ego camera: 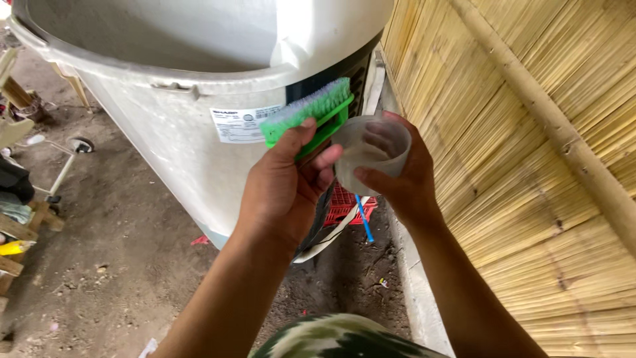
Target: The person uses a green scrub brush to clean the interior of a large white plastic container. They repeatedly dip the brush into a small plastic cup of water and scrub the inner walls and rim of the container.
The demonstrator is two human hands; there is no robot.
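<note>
My left hand (285,185) grips a green scrub brush (311,113) with pale bristles, held up against the side of a large white tub-shaped appliance (172,119). My right hand (401,179) holds a clear plastic cup (368,149) just right of the brush, almost touching it. A white label (242,122) sits on the appliance's side beside the brush.
A bamboo-slat wall (523,152) runs along the right, with a concrete kerb (417,285) at its foot. A red plastic crate (348,205) and a blue stick (363,219) lie on the dirt floor (119,252) under the appliance. Wooden pieces and clutter (20,219) stand at the left.
</note>
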